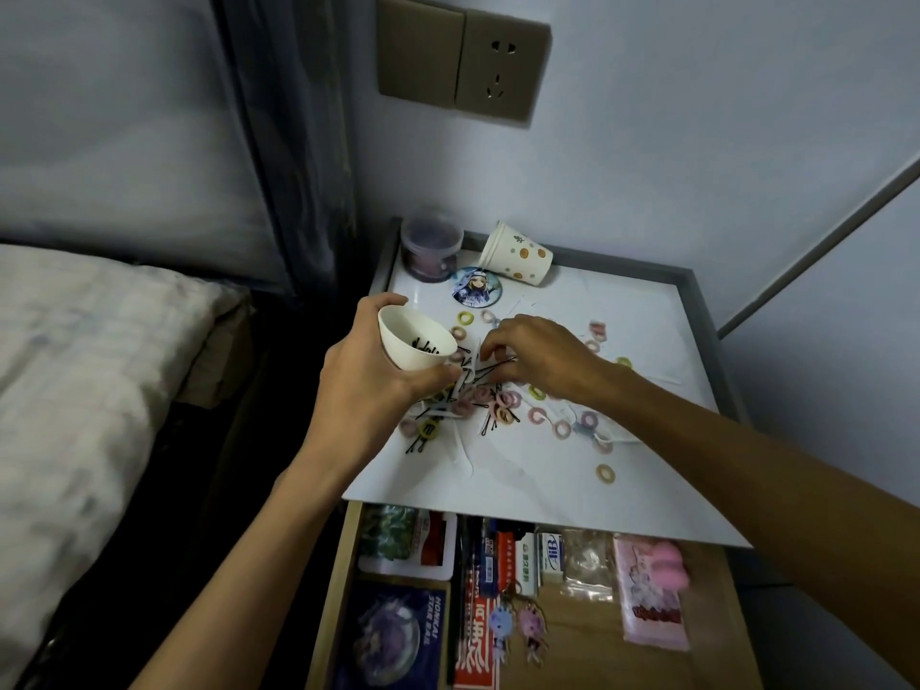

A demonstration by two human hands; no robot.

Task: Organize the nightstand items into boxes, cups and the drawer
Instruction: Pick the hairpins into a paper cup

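My left hand (368, 376) grips a white paper cup (415, 341), tilted over the left side of the nightstand top (637, 311); black hairpins lie inside the cup. My right hand (535, 356) reaches into a pile of black hairpins (485, 373) right beside the cup, fingertips curled down and pinching at them. Several small pastel hair rings (503, 400) are scattered around and under the pile. A dotted paper cup (517, 254) lies on its side at the back. Below, the drawer (587, 625) stands open.
A clear round tub (432, 246) with a lid stands at the back left corner, and a round picture badge (476, 287) lies in front of it. The drawer holds packets, boxes, an eraser and keychains. A bed (89, 381) lies to the left, a wall socket (463, 54) above.
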